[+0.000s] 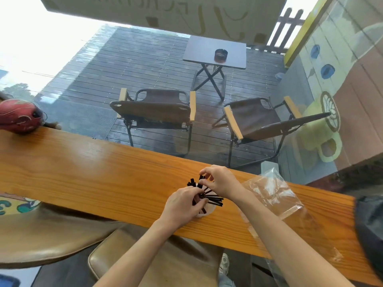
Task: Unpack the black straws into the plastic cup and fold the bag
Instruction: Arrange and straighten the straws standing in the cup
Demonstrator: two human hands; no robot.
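Observation:
Several black straws [213, 199] stand fanned out in a clear plastic cup [207, 212] on the wooden counter [93, 172]. My left hand [182, 204] is closed around the straws at the cup's rim. Just behind the cup, my right hand [221, 181] pinches the upper ends of a few straws with its fingertips. The clear plastic bag [275, 195] lies crumpled and open on the counter to the right, partly under my right forearm. Most of the cup is hidden by my left hand.
A red helmet [17, 116] rests at the counter's far left. A dark bag [371, 230] sits at its right end. A padded stool [145, 257] stands below me. Behind the window glass are two folding chairs [157, 112] and a small table [215, 51].

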